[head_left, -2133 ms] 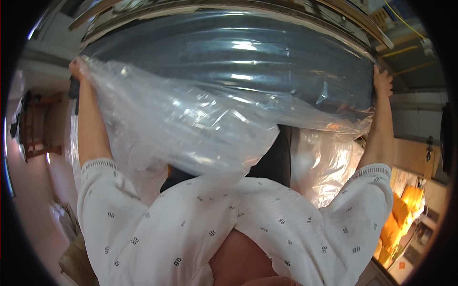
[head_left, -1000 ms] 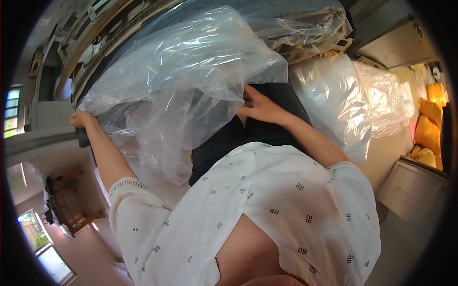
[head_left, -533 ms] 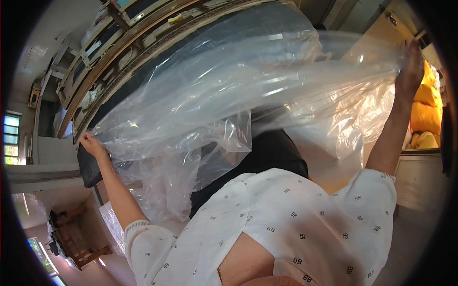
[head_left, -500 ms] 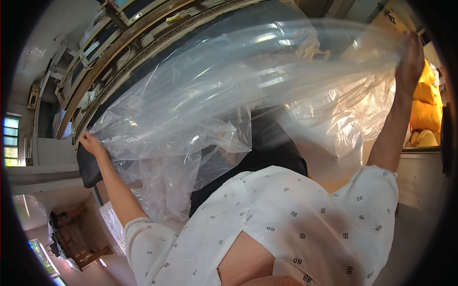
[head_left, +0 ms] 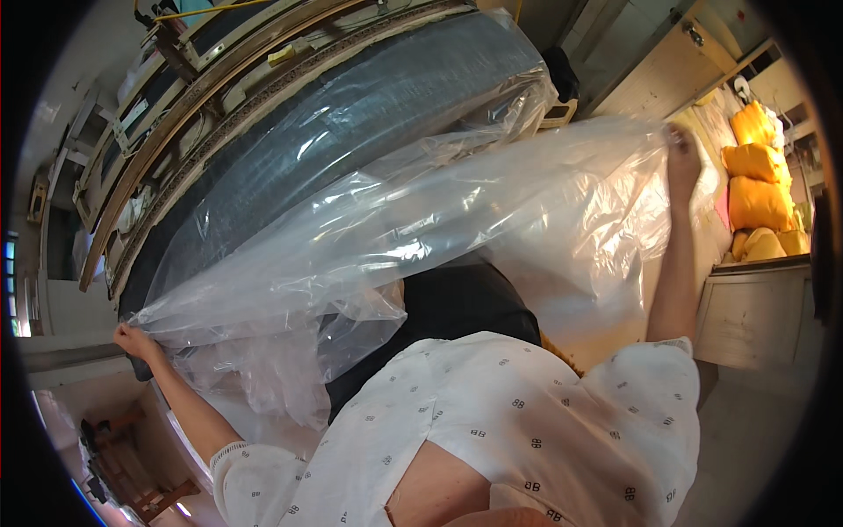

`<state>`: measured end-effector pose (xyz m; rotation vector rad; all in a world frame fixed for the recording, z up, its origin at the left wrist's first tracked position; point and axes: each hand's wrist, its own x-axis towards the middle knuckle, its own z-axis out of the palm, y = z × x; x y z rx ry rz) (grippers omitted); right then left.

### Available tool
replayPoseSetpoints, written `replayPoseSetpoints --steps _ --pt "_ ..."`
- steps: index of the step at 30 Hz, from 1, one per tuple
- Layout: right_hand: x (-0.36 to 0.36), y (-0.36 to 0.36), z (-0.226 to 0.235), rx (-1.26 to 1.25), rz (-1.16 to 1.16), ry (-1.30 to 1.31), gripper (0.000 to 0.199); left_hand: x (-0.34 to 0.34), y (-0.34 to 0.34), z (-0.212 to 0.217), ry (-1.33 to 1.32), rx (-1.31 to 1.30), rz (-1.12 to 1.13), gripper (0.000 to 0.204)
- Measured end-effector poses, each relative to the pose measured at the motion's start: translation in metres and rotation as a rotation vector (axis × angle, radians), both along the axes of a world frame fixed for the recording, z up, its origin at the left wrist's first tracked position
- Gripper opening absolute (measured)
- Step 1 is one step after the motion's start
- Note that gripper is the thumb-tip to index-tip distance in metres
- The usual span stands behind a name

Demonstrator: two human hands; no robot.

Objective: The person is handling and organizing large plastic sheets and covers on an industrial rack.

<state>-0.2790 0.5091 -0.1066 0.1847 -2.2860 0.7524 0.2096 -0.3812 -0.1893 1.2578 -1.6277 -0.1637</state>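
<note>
A large clear plastic sheet stretches across in front of me, held at two ends. My left hand is closed on its gathered edge at the far left, by the corner of a long dark work surface. Out to the right, my right hand grips the other end, its fingertips slightly blurred. Part of the plastic lies spread over the dark surface, while the loose remainder hangs in crumpled folds toward my lap.
Behind the dark surface runs a machine frame with wooden rails. Stacked yellow bundles sit on a cabinet at the right. A pale panel with a latch stands at the back right. Brown wooden furniture is at the lower left.
My right hand has come down and inward, and the billowing sheet has dropped, baring more of the plastic-covered dark surface. My left hand has shifted left and lower, still gripping.
</note>
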Motion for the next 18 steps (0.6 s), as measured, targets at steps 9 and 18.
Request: replayPoseSetpoints --steps 9,18 --pt "-0.148 -0.112 0.176 0.511 -0.331 0.535 0.049 -0.03 0.002 -0.02 0.054 0.015 -0.105 0.033" --pt "-0.152 -0.223 -0.065 0.341 0.282 -0.3 0.067 0.132 -0.026 -0.003 -0.357 0.106 0.12 0.031"
